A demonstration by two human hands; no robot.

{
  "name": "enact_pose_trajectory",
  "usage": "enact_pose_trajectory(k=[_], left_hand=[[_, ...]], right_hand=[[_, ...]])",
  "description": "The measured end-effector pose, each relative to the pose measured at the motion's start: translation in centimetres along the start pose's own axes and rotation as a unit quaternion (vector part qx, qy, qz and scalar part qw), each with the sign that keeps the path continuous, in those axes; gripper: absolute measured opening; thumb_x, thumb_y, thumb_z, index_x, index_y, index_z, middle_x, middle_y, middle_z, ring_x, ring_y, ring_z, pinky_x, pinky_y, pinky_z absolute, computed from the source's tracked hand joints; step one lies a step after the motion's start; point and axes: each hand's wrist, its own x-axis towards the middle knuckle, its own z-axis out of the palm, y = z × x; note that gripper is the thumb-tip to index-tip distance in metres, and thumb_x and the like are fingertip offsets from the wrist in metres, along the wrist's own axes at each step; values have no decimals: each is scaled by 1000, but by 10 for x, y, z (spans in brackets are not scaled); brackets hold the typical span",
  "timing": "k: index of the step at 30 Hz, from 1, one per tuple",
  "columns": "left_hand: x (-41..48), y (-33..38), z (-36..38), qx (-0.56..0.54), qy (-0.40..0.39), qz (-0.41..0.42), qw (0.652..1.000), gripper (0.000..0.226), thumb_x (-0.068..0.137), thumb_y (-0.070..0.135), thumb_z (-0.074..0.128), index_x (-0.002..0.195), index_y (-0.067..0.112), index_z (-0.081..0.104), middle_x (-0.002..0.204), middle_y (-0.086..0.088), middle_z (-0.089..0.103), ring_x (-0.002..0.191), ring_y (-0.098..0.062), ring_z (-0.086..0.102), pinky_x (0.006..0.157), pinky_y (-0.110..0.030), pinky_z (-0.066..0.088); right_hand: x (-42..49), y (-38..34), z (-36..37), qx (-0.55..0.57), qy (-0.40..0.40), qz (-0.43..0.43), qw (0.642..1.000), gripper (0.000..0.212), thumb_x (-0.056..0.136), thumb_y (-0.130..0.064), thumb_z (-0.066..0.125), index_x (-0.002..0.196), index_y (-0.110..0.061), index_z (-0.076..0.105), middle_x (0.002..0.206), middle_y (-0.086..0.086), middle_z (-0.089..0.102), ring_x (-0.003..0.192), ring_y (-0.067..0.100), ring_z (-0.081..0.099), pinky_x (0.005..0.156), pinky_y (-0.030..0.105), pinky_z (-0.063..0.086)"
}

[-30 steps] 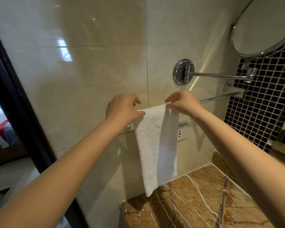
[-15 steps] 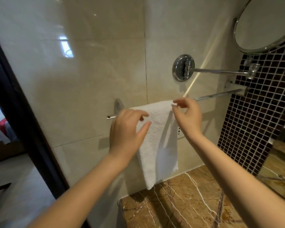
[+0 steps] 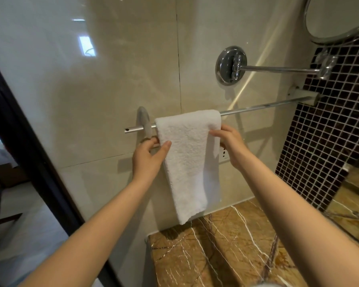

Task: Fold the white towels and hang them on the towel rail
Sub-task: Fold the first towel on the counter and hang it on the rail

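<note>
Round mirror (image 3: 338,15) on chrome arm (image 3: 278,69), wall mount (image 3: 230,65); dark mosaic tiles (image 3: 330,141); brown marble counter (image 3: 226,255); black door frame (image 3: 29,162).

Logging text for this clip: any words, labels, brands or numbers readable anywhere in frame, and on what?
None can be read.
The towel, rail, mirror and its wall mount show no print or logo.
The socket, half hidden behind the towel, is too small and blurred to show any marking.

Both arms extended forward, left hand (image 3: 148,156) and right hand (image 3: 229,146) raised, fingers pinching
</note>
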Motion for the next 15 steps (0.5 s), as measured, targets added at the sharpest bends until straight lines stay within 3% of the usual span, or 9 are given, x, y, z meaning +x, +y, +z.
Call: enact_pose_trajectory(k=[2, 5, 8, 10, 13, 15], left_hand=[[4, 3, 1, -16, -24, -1, 1000, 14, 84, 29, 69, 72, 28, 64, 81, 2, 68, 73, -2, 62, 69, -22, 46], [4, 5, 3, -14, -24, -13, 1000, 40, 88, 20, 66, 54, 20, 46, 53, 8, 42, 43, 3, 36, 47, -15, 27], [4, 1, 5, -17, -11, -10, 1000, 46, 87, 23, 67, 52, 17, 38, 50, 7, 34, 42, -1, 28, 44, -17, 21], [3, -1, 6, -22, 1, -7, 1000, 46, 87, 24, 67, 53, 15, 37, 51, 4, 31, 46, -3, 26, 46, -21, 20], [-3, -1, 7, -47, 2, -7, 999, 41, 87, 22, 67, 57, 10, 42, 56, 0, 34, 51, -6, 30, 49, -23, 22], [-8, -5, 7, -60, -12, -20, 998, 39, 86, 23, 67, 61, 2, 48, 60, -3, 40, 55, -8, 35, 52, -23, 27]], right_hand=[[4, -3, 0, 7, -16, 1, 1000, 20, 67, -18, 66, 85, -13, 71, 88, 6, 70, 84, 23, 63, 73, 31, 46], [9, 1, 0, 5, -24, -6, 1000, 10, 68, -18, 69, 78, -16, 72, 87, 7, 70, 85, 25, 60, 76, 35, 42], [9, 7, 0, 9, -23, -23, 999, 4, 83, -10, 69, 79, -11, 71, 84, 9, 69, 80, 24, 61, 74, 34, 44], [7, 10, -1, 15, -25, -38, 999, 8, 87, -9, 66, 81, -9, 71, 79, 5, 70, 69, 16, 65, 65, 24, 47], [4, 15, -4, 29, -22, -36, 999, 12, 88, -10, 64, 77, -11, 69, 64, -6, 68, 55, 5, 60, 50, 13, 41], [1, 22, -8, 23, -30, -18, 999, 13, 87, -14, 66, 75, -17, 72, 67, -7, 70, 68, 15, 61, 62, 20, 42]])
